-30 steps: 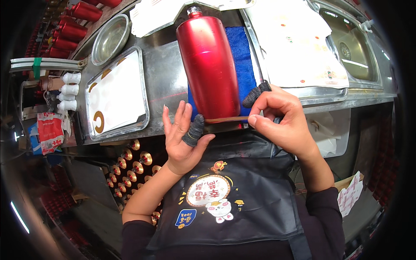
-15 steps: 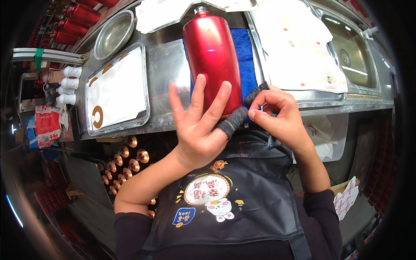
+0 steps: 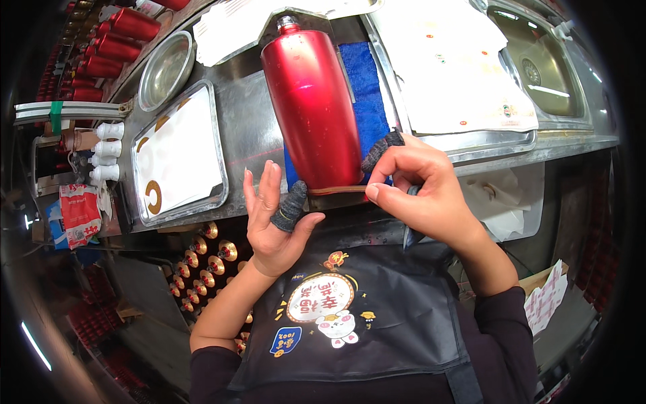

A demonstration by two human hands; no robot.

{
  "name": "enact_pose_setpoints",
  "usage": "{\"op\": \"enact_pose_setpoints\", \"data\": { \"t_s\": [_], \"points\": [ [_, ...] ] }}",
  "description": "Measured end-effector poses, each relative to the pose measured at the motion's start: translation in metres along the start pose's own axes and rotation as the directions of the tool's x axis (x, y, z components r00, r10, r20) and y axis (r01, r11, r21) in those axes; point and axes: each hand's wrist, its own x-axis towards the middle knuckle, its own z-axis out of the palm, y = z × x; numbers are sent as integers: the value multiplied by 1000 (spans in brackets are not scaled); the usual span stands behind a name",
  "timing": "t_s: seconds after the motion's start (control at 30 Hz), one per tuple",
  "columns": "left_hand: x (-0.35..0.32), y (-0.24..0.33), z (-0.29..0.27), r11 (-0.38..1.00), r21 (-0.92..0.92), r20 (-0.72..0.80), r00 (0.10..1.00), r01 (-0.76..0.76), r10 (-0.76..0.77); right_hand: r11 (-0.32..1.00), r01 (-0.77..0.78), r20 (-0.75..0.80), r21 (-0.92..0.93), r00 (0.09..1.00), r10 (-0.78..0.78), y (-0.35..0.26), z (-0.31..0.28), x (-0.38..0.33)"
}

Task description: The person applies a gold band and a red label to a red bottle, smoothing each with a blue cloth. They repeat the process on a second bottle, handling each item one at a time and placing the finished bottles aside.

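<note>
A glossy red bottle [image 3: 313, 108] with a clear neck lies on a blue towel [image 3: 367, 81], its base toward me. Along the base runs a thin brown edge or strip [image 3: 336, 190]. Left of this base, my left hand [image 3: 276, 225] is open with its fingers stretched, apart from the bottle. A dark knitted sleeve covers its index finger. At the base's right corner, my right hand [image 3: 414, 188] has thumb and index finger pinched, beside the strip's end. It wears a dark sleeve too. A grey-blue pointed piece [image 3: 410, 236] pokes out below this hand; what it grips is mostly hidden.
At left, a metal tray [image 3: 219, 145] carries a white sheet with gold curved pieces, below a metal bowl [image 3: 165, 71]. White paper [image 3: 457, 74] covers a tray on the right, beside a sink [image 3: 538, 74]. Several gold-and-red caps [image 3: 215, 262] stand under the table edge.
My left hand has drawn back from the bottle's side, down and left. My right hand has shifted slightly left. More of the base edge shows now; the whole view has shifted a little.
</note>
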Motion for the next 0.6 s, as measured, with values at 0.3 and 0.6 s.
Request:
{"op": "enact_pose_setpoints", "data": {
  "t_s": [0.3,0.6],
  "points": [
    [3,-2,2,998,46,81,996,-46,42,1000,-17,-8,11,1000,17,3,-7,-1],
    [26,9,0,945,216,53,970,-244,238,996,-36,11,76,999,36,10,-5,5]
  ]
}}
